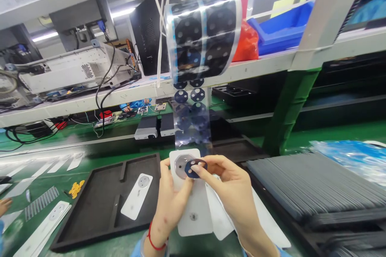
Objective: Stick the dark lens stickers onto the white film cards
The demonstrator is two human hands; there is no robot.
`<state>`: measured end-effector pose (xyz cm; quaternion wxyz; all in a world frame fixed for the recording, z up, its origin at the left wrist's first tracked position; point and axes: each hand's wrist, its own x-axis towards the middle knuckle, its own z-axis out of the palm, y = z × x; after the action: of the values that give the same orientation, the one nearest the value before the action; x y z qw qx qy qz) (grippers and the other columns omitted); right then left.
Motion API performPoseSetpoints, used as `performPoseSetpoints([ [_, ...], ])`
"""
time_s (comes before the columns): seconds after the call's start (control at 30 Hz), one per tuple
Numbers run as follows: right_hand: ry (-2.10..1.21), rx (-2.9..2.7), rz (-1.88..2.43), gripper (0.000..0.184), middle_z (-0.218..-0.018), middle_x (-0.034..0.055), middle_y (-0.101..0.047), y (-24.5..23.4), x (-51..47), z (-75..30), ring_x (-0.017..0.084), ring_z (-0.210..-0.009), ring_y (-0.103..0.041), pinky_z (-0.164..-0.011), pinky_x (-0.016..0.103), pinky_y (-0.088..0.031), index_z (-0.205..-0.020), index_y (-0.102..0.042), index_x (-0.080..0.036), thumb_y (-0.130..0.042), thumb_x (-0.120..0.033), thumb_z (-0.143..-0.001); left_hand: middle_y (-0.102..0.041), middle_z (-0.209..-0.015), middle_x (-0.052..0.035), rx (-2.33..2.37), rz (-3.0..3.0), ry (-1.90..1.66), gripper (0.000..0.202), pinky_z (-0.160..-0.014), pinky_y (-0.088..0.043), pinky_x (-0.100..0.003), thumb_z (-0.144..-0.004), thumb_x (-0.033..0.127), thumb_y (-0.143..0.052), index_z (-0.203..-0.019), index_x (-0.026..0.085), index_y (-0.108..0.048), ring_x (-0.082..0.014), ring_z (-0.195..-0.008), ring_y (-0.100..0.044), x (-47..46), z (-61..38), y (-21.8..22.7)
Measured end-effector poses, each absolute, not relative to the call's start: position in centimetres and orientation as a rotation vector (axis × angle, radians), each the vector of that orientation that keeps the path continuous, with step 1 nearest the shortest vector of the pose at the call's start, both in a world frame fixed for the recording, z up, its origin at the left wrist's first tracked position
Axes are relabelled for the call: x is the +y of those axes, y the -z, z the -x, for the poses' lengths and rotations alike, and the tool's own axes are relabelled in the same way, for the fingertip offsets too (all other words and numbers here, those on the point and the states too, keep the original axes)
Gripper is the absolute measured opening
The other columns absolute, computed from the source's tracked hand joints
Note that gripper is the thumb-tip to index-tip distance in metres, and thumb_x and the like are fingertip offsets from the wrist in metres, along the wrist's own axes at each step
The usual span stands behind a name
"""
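Note:
My left hand point(173, 196) grips a white rectangular panel point(194, 204) by its left edge, thumb on its face. Near the panel's top is a grey round recess with small holes, and a small mark sits lower down. Between thumb and fingers, my right hand point(229, 184) pinches a dark round sticker point(196, 167) with holes in it. The sticker overlaps the right part of the recess; whether it touches the surface I cannot tell. Behind the panel hangs a clear strip of similar dark stickers point(193, 122), coming down from a roll point(203, 36).
On the left, a black tray point(87, 204) holds one white panel point(137, 196). More white panels point(45, 229) and yellow pieces point(76, 189) lie beyond it. Stacked dark sheets point(319, 184) stand at right. A shelf edge point(259, 66) crosses above. Another person's hand point(4, 205) shows at far left.

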<state>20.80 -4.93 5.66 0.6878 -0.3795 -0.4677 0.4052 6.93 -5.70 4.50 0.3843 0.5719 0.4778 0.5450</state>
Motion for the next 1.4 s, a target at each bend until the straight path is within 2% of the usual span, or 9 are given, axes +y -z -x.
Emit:
performPoseSetpoints([
  [0.1, -0.882, -1.115, 0.923, 0.023, -0.072, 0.0035, -0.075, -5.7, -5.0, -21.1, 0.018, -0.06, -0.063, -0.057, 0.029, -0.056, -0.077, -0.077, -0.023, -0.089, -0.04, -0.068, -0.068, -0.124, -0.0121, 1.144, -1.498, -1.394, 0.044, -0.088, -0.053, -0.038, -0.093, 0.04, -0.066, -0.13, 0.024, -0.05, -0.0287, -0.108, -0.068, -6.2, -6.4, -4.4],
  [0.23, -0.849, -1.143, 1.008, 0.02, -0.072, 0.002, -0.075, -6.1, -5.5, -21.4, 0.016, -0.058, -0.061, -0.054, 0.027, -0.052, -0.078, -0.078, -0.024, -0.088, -0.039, -0.07, -0.06, -0.134, -0.0091, 1.074, -1.639, -1.411, 0.04, -0.101, -0.049, -0.039, -0.101, 0.034, -0.053, -0.139, 0.025, -0.045, -0.0261, -0.119, -0.061, -6.5, -6.1, -4.2],
  [0.5, -0.829, -1.046, 0.988, 0.021, -0.059, -0.0002, -0.068, -6.2, -5.9, -20.4, 0.016, -0.056, -0.059, -0.054, 0.025, -0.048, -0.07, -0.076, -0.023, -0.088, -0.04, -0.066, -0.053, -0.147, -0.0144, 1.154, -1.667, -1.497, 0.038, -0.101, -0.051, -0.04, -0.101, 0.029, -0.048, -0.139, 0.021, -0.047, -0.0322, -0.136, -0.052, -6.5, -6.8, -3.6],
  [0.7, -0.81, -1.083, 0.98, 0.018, -0.062, 0.0006, -0.07, -5.9, -5.7, -20.2, 0.014, -0.054, -0.056, -0.05, 0.022, -0.046, -0.069, -0.076, -0.023, -0.088, -0.036, -0.067, -0.056, -0.145, -0.0143, 1.059, -1.721, -1.489, 0.04, -0.105, -0.049, -0.042, -0.102, 0.025, -0.046, -0.141, 0.021, -0.046, -0.03, -0.132, -0.057, -6.9, -6.6, -3.5],
  [0.83, -0.799, -1.111, 0.965, 0.017, -0.064, 0.0009, -0.071, -6.1, -5.8, -20.5, 0.013, -0.053, -0.055, -0.05, 0.022, -0.048, -0.068, -0.075, -0.022, -0.087, -0.035, -0.068, -0.062, -0.138, -0.0105, 1.059, -1.73, -1.464, 0.041, -0.102, -0.051, -0.038, -0.103, 0.024, -0.046, -0.143, 0.024, -0.041, -0.0264, -0.127, -0.061, -7.2, -6.3, -3.9],
  [0.97, -0.779, -1.152, 0.962, 0.017, -0.063, 0.0002, -0.071, -6.1, -6.0, -20.7, 0.013, -0.053, -0.054, -0.051, 0.022, -0.049, -0.067, -0.075, -0.023, -0.088, -0.033, -0.069, -0.062, -0.14, -0.0091, 0.976, -1.7, -1.395, 0.043, -0.099, -0.053, -0.037, -0.103, 0.024, -0.045, -0.145, 0.026, -0.038, -0.0258, -0.127, -0.062, -7.4, -6.1, -4.1],
  [1.2, -0.763, -1.146, 0.978, 0.017, -0.063, 0.0005, -0.071, -5.9, -6.3, -20.5, 0.013, -0.053, -0.056, -0.05, 0.022, -0.049, -0.068, -0.075, -0.023, -0.088, -0.034, -0.069, -0.06, -0.142, -0.0109, 0.978, -1.688, -1.386, 0.042, -0.099, -0.053, -0.04, -0.103, 0.028, -0.047, -0.144, 0.025, -0.038, -0.0278, -0.128, -0.061, -7.7, -6.0, -4.1],
  [1.4, -0.751, -1.138, 0.966, 0.016, -0.064, 0.0, -0.071, -5.9, -6.3, -20.4, 0.013, -0.054, -0.057, -0.05, 0.022, -0.05, -0.069, -0.075, -0.023, -0.088, -0.032, -0.069, -0.059, -0.143, -0.0135, 0.985, -1.719, -1.391, 0.043, -0.102, -0.051, -0.043, -0.101, 0.025, -0.046, -0.144, 0.022, -0.039, -0.0296, -0.128, -0.06, -7.8, -6.1, -4.4],
])
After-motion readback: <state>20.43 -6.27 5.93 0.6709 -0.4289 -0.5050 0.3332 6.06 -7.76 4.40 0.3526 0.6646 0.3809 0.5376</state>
